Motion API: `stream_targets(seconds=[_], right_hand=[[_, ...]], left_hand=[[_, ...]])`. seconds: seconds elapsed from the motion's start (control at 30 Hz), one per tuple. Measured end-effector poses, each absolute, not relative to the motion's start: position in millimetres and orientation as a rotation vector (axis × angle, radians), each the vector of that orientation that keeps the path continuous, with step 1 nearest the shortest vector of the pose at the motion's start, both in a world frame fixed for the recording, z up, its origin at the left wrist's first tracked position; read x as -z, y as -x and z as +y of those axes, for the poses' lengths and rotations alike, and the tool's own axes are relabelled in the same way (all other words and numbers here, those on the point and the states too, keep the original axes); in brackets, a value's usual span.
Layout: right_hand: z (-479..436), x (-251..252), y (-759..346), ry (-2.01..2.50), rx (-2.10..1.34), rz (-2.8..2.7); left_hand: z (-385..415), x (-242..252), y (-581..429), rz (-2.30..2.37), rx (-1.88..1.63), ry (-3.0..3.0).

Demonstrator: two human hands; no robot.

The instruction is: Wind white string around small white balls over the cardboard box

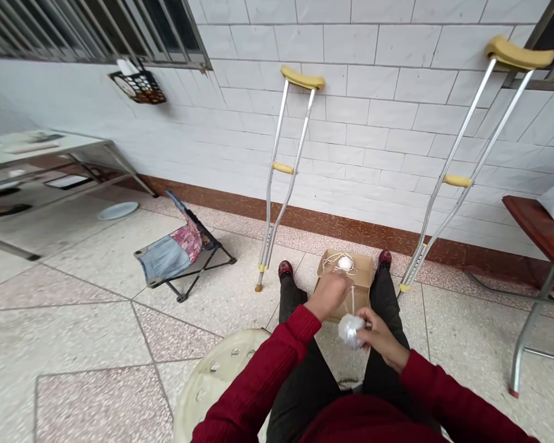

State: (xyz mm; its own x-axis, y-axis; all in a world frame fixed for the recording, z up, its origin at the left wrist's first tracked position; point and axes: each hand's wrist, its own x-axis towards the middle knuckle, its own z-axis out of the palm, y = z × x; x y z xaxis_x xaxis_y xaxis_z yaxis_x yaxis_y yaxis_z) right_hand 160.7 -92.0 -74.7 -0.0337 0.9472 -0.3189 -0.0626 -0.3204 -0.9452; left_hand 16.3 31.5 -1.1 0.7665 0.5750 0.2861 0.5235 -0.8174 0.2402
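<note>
Left hand [330, 295] pinches cord [351, 301] over cardboard box [362, 267]; right hand [382, 337] clutches plastic bundle [351, 329].

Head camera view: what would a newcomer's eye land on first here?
Two aluminium crutches with yellow pads lean against the white tiled wall ahead. Below, by the feet, the left hand is over a cardboard box holding white cord, while the right hand grips a crinkled clear plastic bundle.

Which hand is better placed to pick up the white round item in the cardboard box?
Left, probably: the left hand is above the cardboard box, nearest the white round item. The right hand is farther off, holding a clear plastic bundle.
</note>
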Motion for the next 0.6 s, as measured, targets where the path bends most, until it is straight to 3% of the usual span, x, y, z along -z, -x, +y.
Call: stream_targets(seconds=[0.13, 0.3, 0.43, 0.6], right_hand=[[-36, 76, -172, 1.454, -1.331, -0.758], [-15, 40, -170, 1.236, -1.192, -0.740], [-45, 15, -164, 1.092, -1.285, -0.817], [-86, -4, -178, 0.996, -1.558, -0.939]], left_hand=[[9, -15, -20, 0.880, -0.384, -2.940], [-25, 20, -7, 1.040, -0.379, -2.544], [-30, 49, -2, 0.960, -0.477, -2.155], [-16, 66, -11, 0.907, -0.519, -2.106]])
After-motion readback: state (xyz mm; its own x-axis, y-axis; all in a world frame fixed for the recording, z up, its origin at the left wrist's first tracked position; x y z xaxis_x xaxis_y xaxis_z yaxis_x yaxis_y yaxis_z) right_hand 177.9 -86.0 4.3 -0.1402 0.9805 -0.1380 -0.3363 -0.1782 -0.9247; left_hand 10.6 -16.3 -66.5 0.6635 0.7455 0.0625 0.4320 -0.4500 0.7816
